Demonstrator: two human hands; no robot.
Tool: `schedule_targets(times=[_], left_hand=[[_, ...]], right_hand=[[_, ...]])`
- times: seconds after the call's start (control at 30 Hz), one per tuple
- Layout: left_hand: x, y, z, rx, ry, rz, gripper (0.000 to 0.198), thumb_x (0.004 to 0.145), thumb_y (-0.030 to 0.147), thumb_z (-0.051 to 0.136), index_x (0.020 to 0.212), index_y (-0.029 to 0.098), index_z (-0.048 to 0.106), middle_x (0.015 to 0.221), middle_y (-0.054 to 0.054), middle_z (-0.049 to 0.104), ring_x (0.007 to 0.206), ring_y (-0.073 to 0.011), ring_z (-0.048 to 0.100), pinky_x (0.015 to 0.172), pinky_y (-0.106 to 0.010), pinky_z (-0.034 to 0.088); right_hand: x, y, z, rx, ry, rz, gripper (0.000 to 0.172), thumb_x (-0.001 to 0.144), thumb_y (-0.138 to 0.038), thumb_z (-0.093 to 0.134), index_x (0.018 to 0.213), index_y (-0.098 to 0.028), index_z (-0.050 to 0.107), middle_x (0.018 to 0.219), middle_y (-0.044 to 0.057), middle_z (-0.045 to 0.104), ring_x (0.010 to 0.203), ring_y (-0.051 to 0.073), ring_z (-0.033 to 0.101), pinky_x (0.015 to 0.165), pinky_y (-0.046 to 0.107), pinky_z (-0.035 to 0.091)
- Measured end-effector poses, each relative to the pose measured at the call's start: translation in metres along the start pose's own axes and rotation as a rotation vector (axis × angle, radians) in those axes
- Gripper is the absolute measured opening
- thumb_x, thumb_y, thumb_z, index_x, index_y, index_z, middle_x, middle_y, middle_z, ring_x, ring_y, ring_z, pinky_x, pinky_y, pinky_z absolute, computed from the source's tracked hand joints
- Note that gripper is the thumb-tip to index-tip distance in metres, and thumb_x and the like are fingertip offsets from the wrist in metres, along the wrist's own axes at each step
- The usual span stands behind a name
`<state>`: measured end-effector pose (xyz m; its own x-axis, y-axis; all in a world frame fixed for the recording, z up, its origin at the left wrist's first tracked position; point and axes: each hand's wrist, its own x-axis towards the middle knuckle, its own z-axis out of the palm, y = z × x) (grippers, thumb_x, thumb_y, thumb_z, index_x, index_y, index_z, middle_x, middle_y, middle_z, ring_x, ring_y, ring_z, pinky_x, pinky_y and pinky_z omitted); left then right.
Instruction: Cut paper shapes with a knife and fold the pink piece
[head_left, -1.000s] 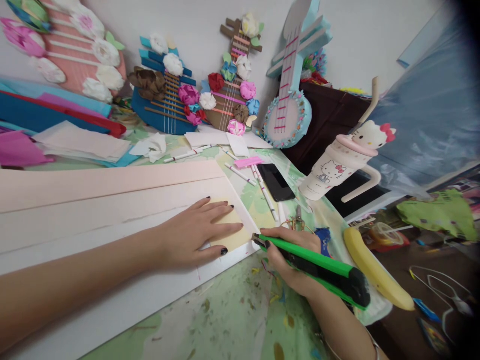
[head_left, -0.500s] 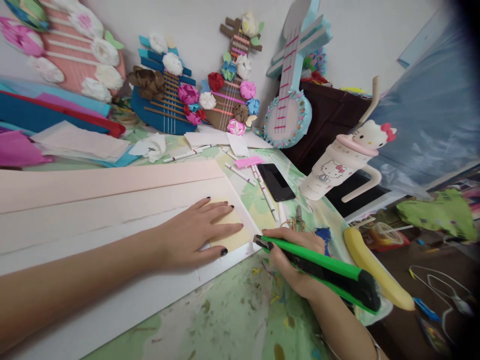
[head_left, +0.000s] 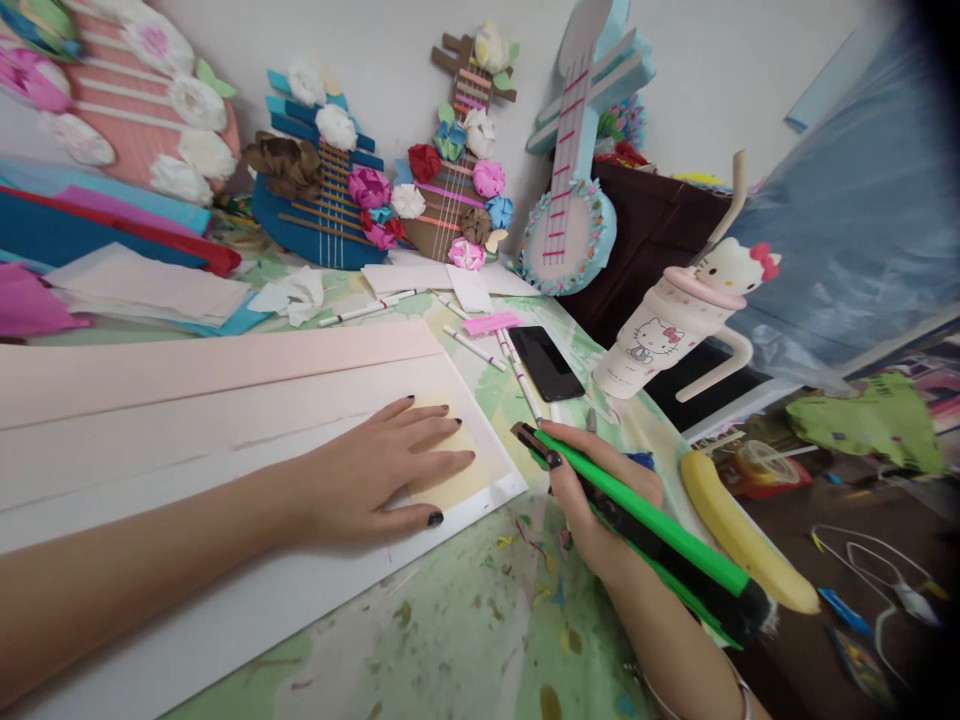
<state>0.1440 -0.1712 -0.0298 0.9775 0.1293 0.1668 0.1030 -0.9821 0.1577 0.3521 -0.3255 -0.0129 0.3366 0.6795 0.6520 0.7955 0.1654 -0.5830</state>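
Note:
My left hand (head_left: 390,465) lies flat with fingers spread on a large white sheet of board or paper (head_left: 300,570), partly over a pale yellow patch (head_left: 457,482) near its right corner. A pinkish strip (head_left: 225,365) runs along the far side of the sheet. Gripped in my right hand (head_left: 600,490) is a green and black utility knife (head_left: 667,530). Its tip points up and left, just off the sheet's right corner and apart from it. How much blade sticks out I cannot make out.
Behind the sheet lie white marker pens (head_left: 472,348) and a black phone (head_left: 546,362). At right stand a white tumbler (head_left: 660,325) with a straw and a banana-shaped yellow thing (head_left: 742,535) by the table edge. Paper-flowered instrument crafts (head_left: 322,205) lean on the wall; coloured papers (head_left: 142,285) lie at left.
The utility knife in my right hand has lifted away from the sheet's corner and moved slightly up and right. My left hand stays flat on the sheet; the view has shifted a little.

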Motion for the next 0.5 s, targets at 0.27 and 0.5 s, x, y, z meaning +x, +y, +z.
schedule_targets(times=[0.27, 0.5], left_hand=[[-0.002, 0.002, 0.002, -0.003, 0.008, -0.023, 0.063, 0.089, 0.058, 0.046, 0.144, 0.028, 0.037, 0.151, -0.011, 0.037, 0.142, -0.0328, 0.028, 0.116, -0.057, 0.016], [-0.004, 0.000, 0.002, -0.035, 0.001, 0.010, 0.066, 0.091, 0.054, 0.048, 0.146, 0.018, 0.035, 0.151, -0.018, 0.034, 0.141, -0.0345, 0.029, 0.116, -0.056, 0.018]], right_hand=[[0.007, 0.004, 0.005, 0.220, 0.030, 0.187, 0.036, 0.084, -0.027, 0.063, 0.119, -0.027, 0.060, 0.065, -0.002, 0.067, 0.041, 0.011, 0.056, 0.040, 0.025, 0.048], [0.018, -0.005, 0.000, 0.375, 0.055, 0.242, 0.027, 0.089, -0.030, 0.059, 0.114, -0.023, 0.061, 0.065, -0.002, 0.061, 0.046, 0.010, 0.053, 0.044, 0.025, 0.047]])
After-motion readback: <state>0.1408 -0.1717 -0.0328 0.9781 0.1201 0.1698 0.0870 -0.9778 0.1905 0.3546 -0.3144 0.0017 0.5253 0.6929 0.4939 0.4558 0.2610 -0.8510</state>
